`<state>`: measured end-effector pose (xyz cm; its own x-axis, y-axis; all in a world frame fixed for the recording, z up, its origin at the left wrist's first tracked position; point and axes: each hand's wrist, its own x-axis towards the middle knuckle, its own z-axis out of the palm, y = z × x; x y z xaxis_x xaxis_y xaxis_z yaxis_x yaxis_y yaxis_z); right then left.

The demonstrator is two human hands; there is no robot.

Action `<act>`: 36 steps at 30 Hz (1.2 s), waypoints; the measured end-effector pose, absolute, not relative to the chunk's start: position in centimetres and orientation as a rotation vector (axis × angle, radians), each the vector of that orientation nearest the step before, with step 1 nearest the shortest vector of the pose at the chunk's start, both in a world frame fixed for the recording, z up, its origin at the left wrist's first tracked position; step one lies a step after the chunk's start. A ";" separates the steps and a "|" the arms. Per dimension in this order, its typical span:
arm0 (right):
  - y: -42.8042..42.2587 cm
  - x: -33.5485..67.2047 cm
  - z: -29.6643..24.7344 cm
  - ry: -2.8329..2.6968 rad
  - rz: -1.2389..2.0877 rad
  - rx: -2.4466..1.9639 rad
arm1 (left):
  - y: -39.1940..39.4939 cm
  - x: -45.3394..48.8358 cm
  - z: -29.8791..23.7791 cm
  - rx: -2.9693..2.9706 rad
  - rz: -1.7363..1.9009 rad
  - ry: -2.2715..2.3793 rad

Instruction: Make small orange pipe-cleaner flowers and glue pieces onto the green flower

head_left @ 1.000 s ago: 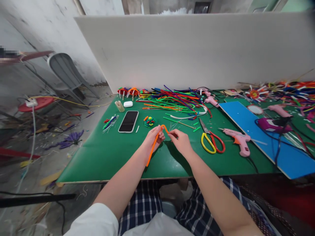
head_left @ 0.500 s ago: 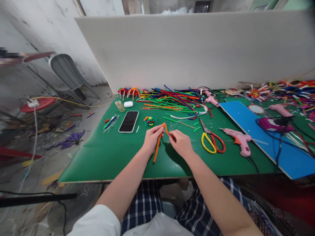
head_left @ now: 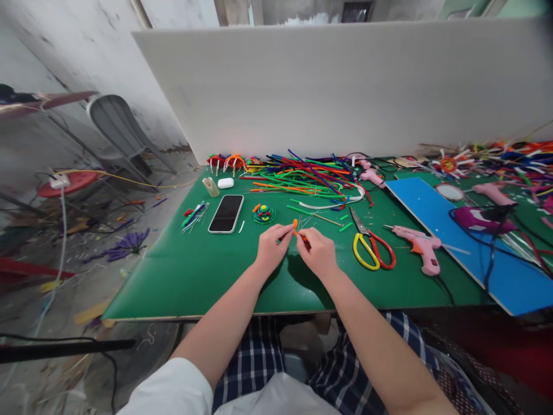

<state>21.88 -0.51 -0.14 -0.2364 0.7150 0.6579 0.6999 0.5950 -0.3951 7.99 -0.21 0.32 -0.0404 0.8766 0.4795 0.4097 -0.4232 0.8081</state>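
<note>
An orange pipe cleaner is pinched between my two hands, just above the green table; only a short bent piece shows and the rest is hidden by my fingers. My left hand is closed on its left side. Fingertips nearly touching, my right hand is closed on it from the right. Behind my left hand lies a round coiled piece in green, with yellow and red dots and an orange bit on it. Thin bare wires lie just beyond my fingers.
Scissors and a pink glue gun lie to the right, beside a blue board. A phone is at left. Many coloured pipe cleaners are heaped at the back, before a white panel.
The long orange tail that hung below my left hand is out of sight now. The loop between my hands has become a small bend, and my hands are closer together.
</note>
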 end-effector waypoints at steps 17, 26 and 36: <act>-0.5 22.2 0.3 -1.849 0.270 -1.167 | -0.2 8.0 -0.7 2.327 1.158 1.454; -0.5 22.2 0.7 -1.837 0.414 -1.111 | -0.4 8.2 -0.2 2.129 1.176 1.413; 0.6 22.4 0.9 -1.268 1.244 -1.127 | 0.1 7.7 0.2 1.764 1.215 1.456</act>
